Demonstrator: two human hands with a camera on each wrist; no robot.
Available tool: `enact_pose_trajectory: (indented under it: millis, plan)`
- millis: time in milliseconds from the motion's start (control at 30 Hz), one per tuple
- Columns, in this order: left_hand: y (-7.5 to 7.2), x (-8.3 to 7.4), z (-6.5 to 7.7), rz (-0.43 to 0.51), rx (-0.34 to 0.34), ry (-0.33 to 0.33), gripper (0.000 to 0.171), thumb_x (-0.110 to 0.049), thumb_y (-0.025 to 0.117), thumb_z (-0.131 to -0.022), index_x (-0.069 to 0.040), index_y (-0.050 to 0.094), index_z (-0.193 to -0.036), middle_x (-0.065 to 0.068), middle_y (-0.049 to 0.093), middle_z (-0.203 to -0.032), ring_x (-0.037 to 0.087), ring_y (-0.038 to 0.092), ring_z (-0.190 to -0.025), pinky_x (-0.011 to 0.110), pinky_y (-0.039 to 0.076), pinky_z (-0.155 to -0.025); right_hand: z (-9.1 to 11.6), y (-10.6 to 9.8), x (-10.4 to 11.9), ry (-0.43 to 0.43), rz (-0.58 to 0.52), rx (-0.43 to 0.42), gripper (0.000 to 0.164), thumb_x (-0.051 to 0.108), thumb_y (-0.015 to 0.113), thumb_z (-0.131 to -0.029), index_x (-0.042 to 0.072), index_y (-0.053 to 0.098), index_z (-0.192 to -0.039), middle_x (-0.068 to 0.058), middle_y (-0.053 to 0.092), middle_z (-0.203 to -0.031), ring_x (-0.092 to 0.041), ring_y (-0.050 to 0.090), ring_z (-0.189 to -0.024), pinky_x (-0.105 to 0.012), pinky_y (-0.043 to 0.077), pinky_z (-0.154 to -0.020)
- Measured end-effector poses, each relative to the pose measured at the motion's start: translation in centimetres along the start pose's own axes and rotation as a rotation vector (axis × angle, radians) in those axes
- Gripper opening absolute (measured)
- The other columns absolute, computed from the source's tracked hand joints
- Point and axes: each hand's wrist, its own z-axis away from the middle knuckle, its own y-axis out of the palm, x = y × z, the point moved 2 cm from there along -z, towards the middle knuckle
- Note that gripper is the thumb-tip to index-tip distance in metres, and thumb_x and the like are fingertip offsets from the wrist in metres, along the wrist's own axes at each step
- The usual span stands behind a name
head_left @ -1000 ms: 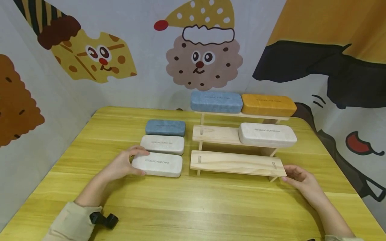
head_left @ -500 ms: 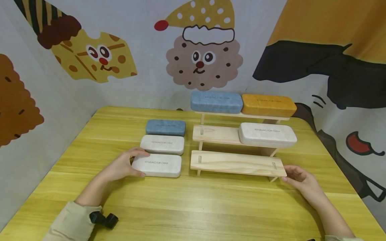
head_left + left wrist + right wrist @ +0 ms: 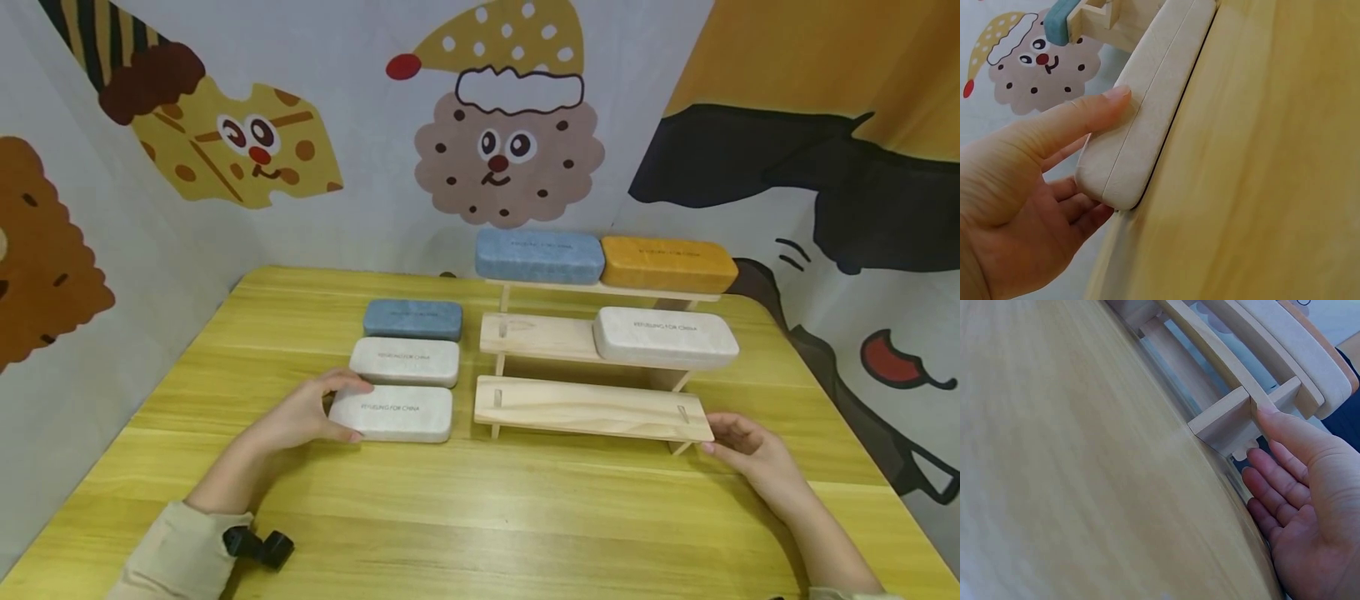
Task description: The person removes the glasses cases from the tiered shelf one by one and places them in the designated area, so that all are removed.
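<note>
In the head view my left hand (image 3: 303,410) pinches the left end of a white glasses case (image 3: 393,414) on the table. The left wrist view shows the thumb (image 3: 1094,115) on the case's side and other fingers around its rounded end. Behind it lie a second white glasses case (image 3: 405,362) and a blue one (image 3: 413,320). My right hand (image 3: 753,448) is at the right end of the lowest shelf of a wooden display rack (image 3: 588,406). In the right wrist view its thumb (image 3: 1291,432) touches the shelf corner, and its fingers are loosely bent, holding nothing.
The rack's top tier bears a light blue glasses case (image 3: 538,257) and an orange one (image 3: 669,265). A white glasses case (image 3: 666,336) sits on the right of the middle tier. A cartoon-printed curtain (image 3: 360,233) stands behind the wooden table (image 3: 480,517).
The front white glasses case has shifted slightly toward me and left, widening the gap to the one behind. My left hand stays on it. My right hand has hardly moved.
</note>
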Motion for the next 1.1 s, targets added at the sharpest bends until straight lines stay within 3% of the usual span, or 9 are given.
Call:
enact_pose_trajectory:
  millis: [200,467,667,867,1100]
  plan:
    - [-0.5,-0.6,-0.1,-0.035,-0.007,0.015,0.063,-0.025,0.088,-0.068,-0.007,0.063,-0.123,0.016,0.048,-0.136,0.04,0.038,-0.128,0.06,0.028,-0.103,0.0,0.0,0.0,0.003,-0.001,0.003,0.036,0.007,0.065,-0.092,-0.009,0.053,-0.121,0.016,0.061,-0.109,0.004,0.056,-0.1,-0.011,0.044,-0.079]
    - [-0.9,-3.0,-0.5,-0.052,-0.062,0.07,0.059,-0.024,0.083,-0.076,-0.005,0.06,-0.126,0.009,0.052,-0.132,0.034,0.042,-0.126,0.058,0.029,-0.103,0.0,0.0,-0.2,0.003,-0.003,0.006,0.035,0.007,0.065,-0.091,-0.008,0.053,-0.121,0.016,0.061,-0.109,0.004,0.055,-0.1,-0.011,0.044,-0.08]
    - [-0.5,-5.0,-0.6,-0.047,-0.107,0.15,0.054,-0.024,0.079,-0.081,-0.005,0.06,-0.128,0.006,0.056,-0.129,0.028,0.049,-0.119,0.055,0.036,-0.099,-0.1,0.0,-0.2,-0.007,0.002,0.001,0.035,0.006,0.066,-0.091,-0.008,0.053,-0.12,0.017,0.061,-0.109,0.004,0.055,-0.1,-0.01,0.043,-0.08]
    - [0.1,-7.1,-0.8,-0.04,-0.15,0.17,0.049,-0.025,0.078,-0.082,-0.011,0.061,-0.127,0.003,0.056,-0.128,0.025,0.049,-0.116,0.055,0.038,-0.096,0.0,0.0,-0.2,-0.001,0.009,0.001,0.035,0.007,0.066,-0.091,-0.008,0.054,-0.12,0.017,0.061,-0.108,0.005,0.055,-0.099,-0.01,0.043,-0.079]
    - [1.0,-9.5,-1.6,-0.049,-0.172,0.244,0.049,-0.025,0.078,-0.083,-0.013,0.061,-0.127,0.003,0.057,-0.127,0.023,0.051,-0.116,0.053,0.039,-0.096,-0.1,0.0,-0.2,0.0,0.016,-0.004,0.036,0.008,0.066,-0.091,-0.008,0.053,-0.12,0.017,0.061,-0.108,0.005,0.055,-0.099,-0.01,0.043,-0.079]
